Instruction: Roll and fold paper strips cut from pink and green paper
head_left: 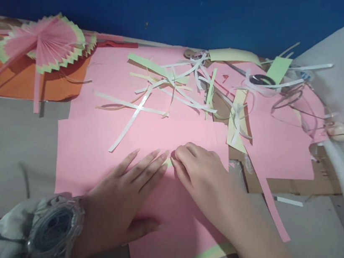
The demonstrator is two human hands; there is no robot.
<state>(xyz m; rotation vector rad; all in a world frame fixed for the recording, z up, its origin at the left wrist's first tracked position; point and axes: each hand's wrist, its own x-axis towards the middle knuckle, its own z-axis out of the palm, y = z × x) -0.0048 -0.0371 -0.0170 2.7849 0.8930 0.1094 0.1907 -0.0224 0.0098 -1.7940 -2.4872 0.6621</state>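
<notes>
Against a blue wall (181, 11) sits a gray counter (9, 137) strewn with cut paper. The left hand (123, 192) lies spread, palm down, on pink paper (95, 136) in the near middle; the right hand (201, 171) is curled, its fingertips just beside the left's, at a small yellow-green patch (168, 161). Whether it pinches or merely presses there, I cannot tell. Creasing or pressing down that spot looks like the step in hand; the next move seems to call for flat paper and even finger pressure. Toward the near right runs a green-and-yellow border (206, 256). Farther out lie loose white strips (128, 127), a pleated pink fan (59, 44) far left, and cardboard (303, 188) at right.
</notes>
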